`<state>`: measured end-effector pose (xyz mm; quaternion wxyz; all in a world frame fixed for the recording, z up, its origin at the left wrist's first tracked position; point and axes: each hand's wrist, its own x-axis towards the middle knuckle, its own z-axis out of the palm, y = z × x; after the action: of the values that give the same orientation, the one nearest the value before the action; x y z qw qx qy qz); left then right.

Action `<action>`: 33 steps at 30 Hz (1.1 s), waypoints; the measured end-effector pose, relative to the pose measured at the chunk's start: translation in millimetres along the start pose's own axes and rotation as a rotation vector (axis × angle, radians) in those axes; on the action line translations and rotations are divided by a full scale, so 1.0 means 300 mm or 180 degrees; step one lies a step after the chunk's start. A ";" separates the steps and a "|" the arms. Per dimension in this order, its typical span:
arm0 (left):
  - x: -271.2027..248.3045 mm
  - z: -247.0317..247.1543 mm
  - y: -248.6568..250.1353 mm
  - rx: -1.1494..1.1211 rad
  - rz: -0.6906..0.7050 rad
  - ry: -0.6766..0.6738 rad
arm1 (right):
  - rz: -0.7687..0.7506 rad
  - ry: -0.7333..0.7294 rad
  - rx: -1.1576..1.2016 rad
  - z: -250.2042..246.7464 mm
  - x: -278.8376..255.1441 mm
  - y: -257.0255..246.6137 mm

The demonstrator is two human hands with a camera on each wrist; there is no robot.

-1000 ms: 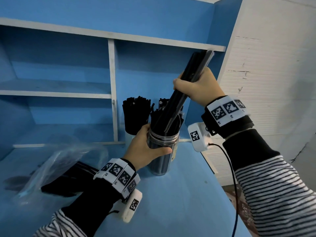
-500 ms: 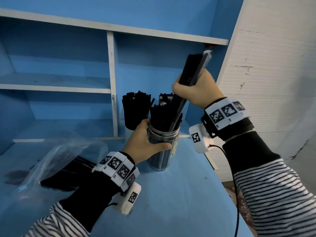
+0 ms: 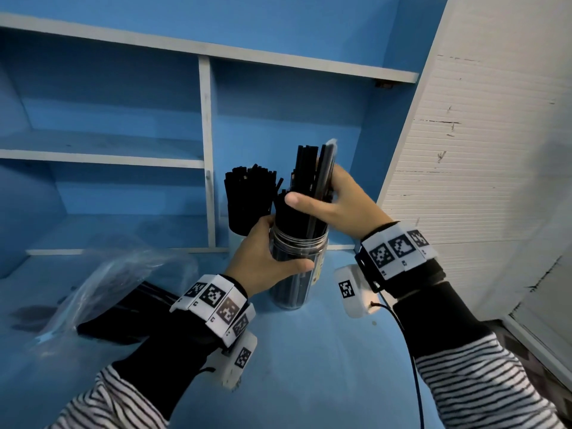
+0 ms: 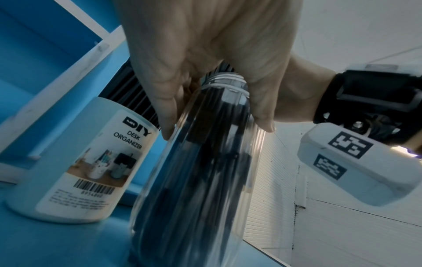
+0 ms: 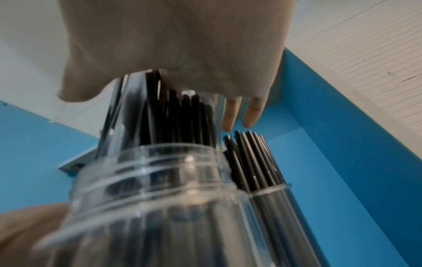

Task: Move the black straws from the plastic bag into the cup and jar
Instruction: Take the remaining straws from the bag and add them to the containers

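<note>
- My left hand [image 3: 263,258] wraps the clear jar [image 3: 297,274], thumb across its front, fingers curled round the neck; it stands on the blue desk [image 3: 309,366].
- My right hand [image 3: 337,205] holds a bundle of black straws [image 3: 312,178], thumb pressed across it, lower ends inside the jar's mouth.
- The white cup [image 4: 75,171], packed with straws, sits just behind.
- The plastic bag [image 3: 102,289] lies to my left, straws inside.

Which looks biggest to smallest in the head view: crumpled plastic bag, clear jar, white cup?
1. Crumpled clear plastic bag, though nearer the camera.
2. Clear ribbed jar.
3. White cup: mostly hidden behind the left hand, so unsure.
</note>
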<state>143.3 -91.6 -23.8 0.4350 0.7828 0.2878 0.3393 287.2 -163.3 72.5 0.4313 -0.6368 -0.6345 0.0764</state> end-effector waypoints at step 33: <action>-0.151 -0.257 0.035 0.0002 0.0093 0.0304 | -0.1287 0.1093 -0.0721 0.141 -0.110 -0.113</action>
<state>57.4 -92.7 2.9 0.4156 0.7699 0.2969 0.3825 228.7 -179.0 53.6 0.4651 -0.5451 -0.6708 -0.1914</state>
